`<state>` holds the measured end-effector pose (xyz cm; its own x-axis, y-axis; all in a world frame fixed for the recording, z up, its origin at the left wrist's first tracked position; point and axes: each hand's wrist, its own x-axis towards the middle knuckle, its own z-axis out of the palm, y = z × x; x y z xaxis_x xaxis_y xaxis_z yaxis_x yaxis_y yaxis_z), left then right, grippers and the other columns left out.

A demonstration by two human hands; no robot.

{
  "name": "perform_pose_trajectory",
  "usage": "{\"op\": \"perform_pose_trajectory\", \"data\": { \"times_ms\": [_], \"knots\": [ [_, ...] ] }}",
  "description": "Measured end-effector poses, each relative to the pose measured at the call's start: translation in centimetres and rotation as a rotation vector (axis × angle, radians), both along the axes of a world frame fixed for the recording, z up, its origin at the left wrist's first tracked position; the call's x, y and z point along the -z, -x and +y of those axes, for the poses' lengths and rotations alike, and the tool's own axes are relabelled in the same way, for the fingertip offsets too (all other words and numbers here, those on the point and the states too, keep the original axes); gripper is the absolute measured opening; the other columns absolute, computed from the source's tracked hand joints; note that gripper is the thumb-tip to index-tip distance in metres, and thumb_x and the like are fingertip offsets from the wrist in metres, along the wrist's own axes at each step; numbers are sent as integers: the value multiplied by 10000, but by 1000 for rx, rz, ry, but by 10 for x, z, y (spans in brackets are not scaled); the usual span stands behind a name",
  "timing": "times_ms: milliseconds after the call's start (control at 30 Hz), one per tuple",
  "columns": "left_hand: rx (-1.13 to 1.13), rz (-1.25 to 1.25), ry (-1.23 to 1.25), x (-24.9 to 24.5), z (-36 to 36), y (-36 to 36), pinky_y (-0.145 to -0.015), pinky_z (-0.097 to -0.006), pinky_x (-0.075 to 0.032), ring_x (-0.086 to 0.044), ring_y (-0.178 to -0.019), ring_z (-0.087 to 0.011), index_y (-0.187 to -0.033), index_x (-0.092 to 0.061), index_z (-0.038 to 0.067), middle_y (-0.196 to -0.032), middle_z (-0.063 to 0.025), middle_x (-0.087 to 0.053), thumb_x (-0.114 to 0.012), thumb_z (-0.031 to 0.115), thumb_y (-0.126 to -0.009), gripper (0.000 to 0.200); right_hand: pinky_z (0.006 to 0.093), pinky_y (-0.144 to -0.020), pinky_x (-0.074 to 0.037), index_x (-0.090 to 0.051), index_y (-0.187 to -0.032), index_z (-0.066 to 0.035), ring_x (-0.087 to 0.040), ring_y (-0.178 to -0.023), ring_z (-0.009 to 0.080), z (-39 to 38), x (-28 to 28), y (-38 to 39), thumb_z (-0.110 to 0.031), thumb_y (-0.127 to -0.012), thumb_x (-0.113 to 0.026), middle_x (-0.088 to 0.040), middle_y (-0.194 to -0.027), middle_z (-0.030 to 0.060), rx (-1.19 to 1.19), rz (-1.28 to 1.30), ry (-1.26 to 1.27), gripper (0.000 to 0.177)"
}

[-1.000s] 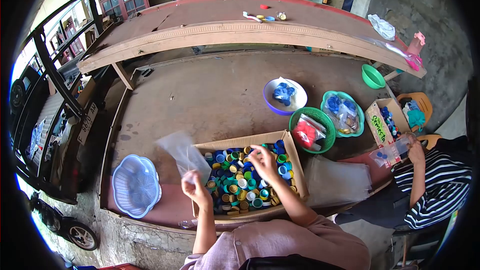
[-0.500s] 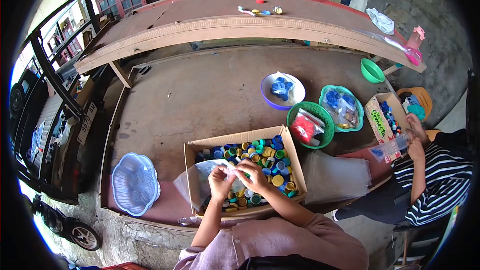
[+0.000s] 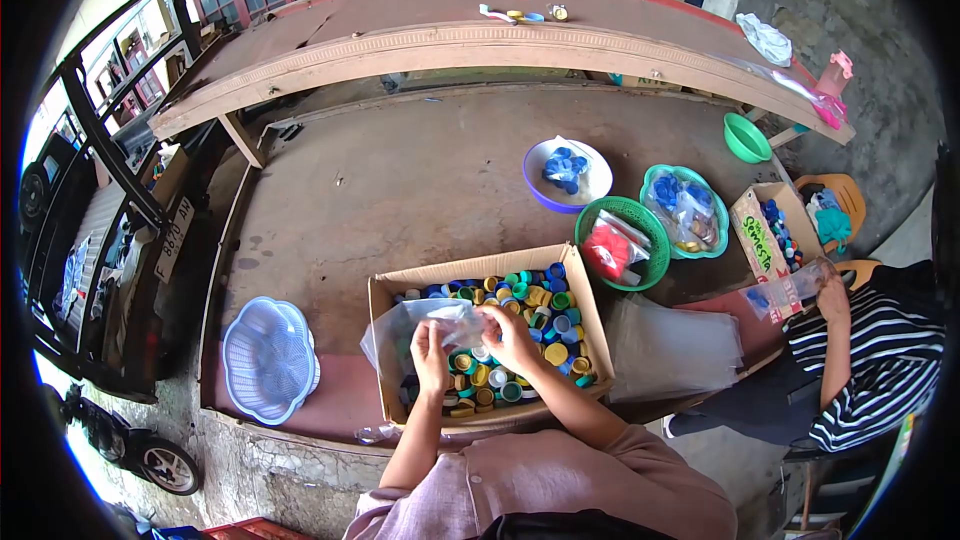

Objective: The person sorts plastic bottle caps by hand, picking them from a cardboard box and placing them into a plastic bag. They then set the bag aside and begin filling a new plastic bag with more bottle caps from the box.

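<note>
Both hands pinch a clear plastic bag [image 3: 392,328] by its edge, over a cardboard box [image 3: 592,312] of bottle caps. My left hand [image 3: 430,358] is closed on the bag's near side. My right hand [image 3: 508,342] grips the bag's right end, fingers bent. The bag stretches leftward past the box's left wall and looks empty. Below the hands lie many loose plastic caps [image 3: 556,353] in blue, green, yellow and white. To the right of the box, a stack of flat clear bags [image 3: 672,348] rests on the table.
A blue basket [image 3: 268,360] stands left. Beyond the box are a purple-rimmed bowl [image 3: 540,198], a green basket [image 3: 655,275] and a teal basket [image 3: 716,248] with bagged caps. At right, a person in a striped top [image 3: 880,360] holds a bag beside another box [image 3: 757,240].
The bag has been raised and its opening spread between my hands, which have moved slightly apart. The other person's one hand has dropped away from their bag.
</note>
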<state>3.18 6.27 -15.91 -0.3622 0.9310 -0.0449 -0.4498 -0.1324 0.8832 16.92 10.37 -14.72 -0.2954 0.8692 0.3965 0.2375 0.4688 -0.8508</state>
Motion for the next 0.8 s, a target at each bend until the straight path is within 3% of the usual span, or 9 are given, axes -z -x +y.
{"op": "perform_pose_trajectory", "data": {
  "times_ms": [67, 133, 200, 267, 367, 500, 633, 733, 800],
  "knots": [
    [112, -148, -137, 9, 1, 3, -696, -252, -470, -565, -735, -95, -845, -525, 83, -796, -9, -587, -436, 184, -911, 149, 282, -576, -457, -525, -1005, -15, -572, -630, 220, 0, 6, 3, 63, -651, -540, -574, -743, 116, -14, -60, 48, 363],
    [228, -208, -127, 0, -2, -2, -726, -249, -458, -559, -755, -96, -840, -523, 70, -826, -17, -586, -425, 156, -912, 148, 263, -566, -450, -533, -990, -29, -567, -623, 185, 3, 10, 4, 94, -626, -534, -575, -725, 97, 8, -65, -4, 384],
    [350, -213, 26, -13, -4, -7, -744, -241, -449, -558, -794, -102, -880, -515, 38, -848, -35, -576, -385, 116, -916, 156, 259, -561, -446, -546, -967, -43, -565, -633, 151, 6, 11, 0, 117, -611, -529, -580, -732, 86, 67, 89, 176, 391],
    [578, -273, 125, 9, -3, 3, -765, -242, -444, -563, -840, -130, -903, -513, 24, -858, -50, -570, -371, 123, -921, 174, 238, -544, -436, -553, -924, -48, -554, -619, 117, 7, 10, -4, 114, -624, -532, -573, -714, 62, 163, 147, 118, 341],
    [818, -104, 176, -1, -9, -5, -835, -283, -419, -535, -921, -154, -903, -514, 53, -849, -34, -536, -381, 178, -926, 184, 208, -513, -426, -518, -893, -12, -531, -549, 93, 19, 21, -11, 77, -702, -511, -556, -691, 24, 251, 441, 251, 210],
    [655, -112, 55, 0, -7, 1, -793, -259, -409, -524, -812, -126, -868, -512, 36, -838, -55, -553, -394, 174, -905, 185, 199, -406, -371, -501, -896, -29, -479, -485, 71, 15, 15, -15, 59, -710, -487, -516, -668, 13, 24, 696, 692, 206],
    [340, -463, -73, -14, -5, 1, -816, -335, -457, -560, -887, -172, -955, -464, 46, -941, -90, -563, -367, 168, -903, 164, 179, -377, -306, -517, -911, -27, -415, -469, 38, 7, 7, -7, 22, -706, -431, -480, -644, -15, -393, 569, 1031, 228],
    [354, -704, -59, -19, -10, 2, -801, -348, -484, -578, -865, -212, -982, -462, 28, -959, -106, -562, -346, 187, -912, 209, 179, -445, -357, -529, -924, -24, -451, -516, 40, -5, -7, 5, 25, -731, -419, -504, -674, -10, -251, 734, 1017, 227],
    [462, -655, 44, -33, -22, 1, -769, -348, -504, -584, -850, -225, -988, -458, 19, -956, -113, -563, -352, 200, -909, 224, 196, -479, -385, -531, -905, -43, -472, -537, 54, -11, -20, 10, 24, -750, -416, -506, -675, -8, -63, 844, 1069, 205]
  ]
}}
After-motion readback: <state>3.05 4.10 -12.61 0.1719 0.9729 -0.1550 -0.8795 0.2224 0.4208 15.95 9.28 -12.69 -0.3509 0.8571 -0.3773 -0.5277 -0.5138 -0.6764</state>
